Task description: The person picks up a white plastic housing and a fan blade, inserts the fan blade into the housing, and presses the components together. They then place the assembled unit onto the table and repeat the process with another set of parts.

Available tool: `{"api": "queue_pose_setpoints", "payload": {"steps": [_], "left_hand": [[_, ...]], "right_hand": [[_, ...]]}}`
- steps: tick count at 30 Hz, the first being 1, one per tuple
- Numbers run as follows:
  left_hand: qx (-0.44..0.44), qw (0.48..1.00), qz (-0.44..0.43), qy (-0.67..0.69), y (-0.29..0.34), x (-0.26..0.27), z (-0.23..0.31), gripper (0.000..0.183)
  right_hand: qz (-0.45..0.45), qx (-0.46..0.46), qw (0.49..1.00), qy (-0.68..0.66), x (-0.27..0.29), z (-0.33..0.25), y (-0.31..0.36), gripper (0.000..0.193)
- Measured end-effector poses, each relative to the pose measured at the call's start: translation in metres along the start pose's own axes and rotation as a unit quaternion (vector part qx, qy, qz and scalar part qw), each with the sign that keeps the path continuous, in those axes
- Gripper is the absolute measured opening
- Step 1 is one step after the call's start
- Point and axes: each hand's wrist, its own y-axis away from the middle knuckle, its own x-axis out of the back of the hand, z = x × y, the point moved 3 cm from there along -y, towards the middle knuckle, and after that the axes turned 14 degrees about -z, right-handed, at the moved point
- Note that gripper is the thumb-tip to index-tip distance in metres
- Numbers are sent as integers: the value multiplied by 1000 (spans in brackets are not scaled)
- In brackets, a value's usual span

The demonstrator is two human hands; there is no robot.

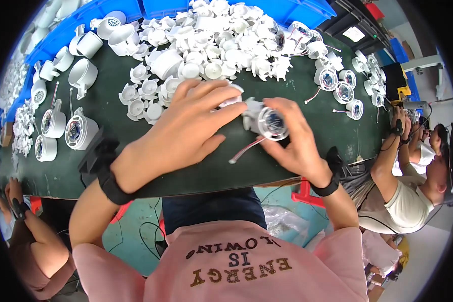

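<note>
My right hand (298,143) grips a small round white motor unit (273,124) between thumb and fingers. Its circuit board faces up, and a thin red-and-white wire (245,151) trails from it to the lower left. A white bladed impeller (251,111) sits against the unit's left side; whether they are joined I cannot tell. My left hand (186,126) reaches over the near edge of the impeller pile (211,45), palm down, fingers stretched and thumb apart. Just beyond its fingertips shows a white part (232,95), partly hidden by the fingers.
Several white cup-shaped housings (83,74) stand on the dark green table (196,176) to the left, some with wired boards. More motor units (344,92) lie to the right. Blue bins (166,7) line the back, beside a black crate (355,30). Co-workers sit at both sides.
</note>
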Motion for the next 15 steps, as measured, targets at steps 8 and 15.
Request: {"api": "queue_pose_setpoints", "payload": {"steps": [8, 15], "left_hand": [[-58, 997, 27, -35, -50, -12, -29, 37], [10, 996, 9, 88, -72, -10, -28, 21]], "right_hand": [[35, -148, 980, -127, 43, 62, 48, 47], [70, -120, 965, -223, 48, 60, 25, 44]]}}
